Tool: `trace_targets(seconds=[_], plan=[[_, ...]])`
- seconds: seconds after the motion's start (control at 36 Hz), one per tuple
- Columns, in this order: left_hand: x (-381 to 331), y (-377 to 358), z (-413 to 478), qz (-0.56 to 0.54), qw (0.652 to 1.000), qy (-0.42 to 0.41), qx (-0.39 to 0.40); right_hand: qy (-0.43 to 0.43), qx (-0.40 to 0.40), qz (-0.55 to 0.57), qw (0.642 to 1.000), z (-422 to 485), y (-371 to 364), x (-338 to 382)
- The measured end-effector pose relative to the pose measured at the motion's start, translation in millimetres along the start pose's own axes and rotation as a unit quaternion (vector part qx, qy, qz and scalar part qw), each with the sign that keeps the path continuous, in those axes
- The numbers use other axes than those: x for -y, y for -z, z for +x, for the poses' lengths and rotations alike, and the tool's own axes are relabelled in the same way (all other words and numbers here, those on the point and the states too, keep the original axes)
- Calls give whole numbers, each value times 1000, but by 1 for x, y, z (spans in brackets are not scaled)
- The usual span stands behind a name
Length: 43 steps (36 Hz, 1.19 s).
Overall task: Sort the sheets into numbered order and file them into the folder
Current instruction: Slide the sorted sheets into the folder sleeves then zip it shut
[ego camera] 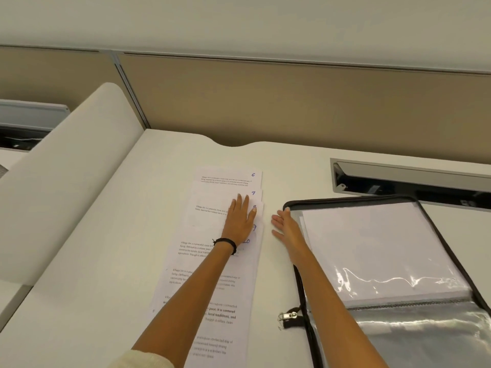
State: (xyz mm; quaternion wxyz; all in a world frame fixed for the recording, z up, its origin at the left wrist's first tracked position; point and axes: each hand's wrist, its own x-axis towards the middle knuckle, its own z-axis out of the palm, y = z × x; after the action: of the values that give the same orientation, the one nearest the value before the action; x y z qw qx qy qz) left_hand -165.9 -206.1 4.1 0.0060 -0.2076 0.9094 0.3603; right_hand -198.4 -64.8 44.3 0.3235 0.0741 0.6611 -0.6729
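The sheets (223,235) are fanned down the desk (93,261) so the corner numbers show, pinned by the flat, open left hand (239,221), while the right hand (287,225), open and empty, rests beside the open folder (398,261) toward the right edge.

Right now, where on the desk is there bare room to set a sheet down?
Bare desk lies left of the fanned sheets, up to the white side panel, and behind sheet 6 toward the partition. The strip between sheets and folder is narrow, taken by the right hand.
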Motion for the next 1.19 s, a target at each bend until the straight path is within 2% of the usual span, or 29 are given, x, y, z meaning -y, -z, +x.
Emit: trace_targets(seconds=[0.11, 0.22, 0.58, 0.75, 0.86, 0.92, 1.19], plan=[[4, 2, 1, -13, 1000, -1, 13, 15, 31, -47, 998, 12, -11, 9], [11, 1, -2, -20, 1000, -10, 9, 29, 26, -62, 997, 23, -18, 14], [37, -9, -10, 59, 990, -101, -79, 100, -17, -43, 994, 50, -30, 15], [47, -11, -13, 103, 982, -123, -100, 110, -14, -150, 982, 62, -36, 14], [50, -11, -13, 122, 980, -121, -99, 176, -67, -268, 945, 65, -41, 10], [52, -11, -14, 128, 979, -122, -99, 167, -71, -293, 939, 68, -44, 8], [58, -11, -20, 116, 979, -124, -109, 135, 15, -268, 954, 64, -58, 13]])
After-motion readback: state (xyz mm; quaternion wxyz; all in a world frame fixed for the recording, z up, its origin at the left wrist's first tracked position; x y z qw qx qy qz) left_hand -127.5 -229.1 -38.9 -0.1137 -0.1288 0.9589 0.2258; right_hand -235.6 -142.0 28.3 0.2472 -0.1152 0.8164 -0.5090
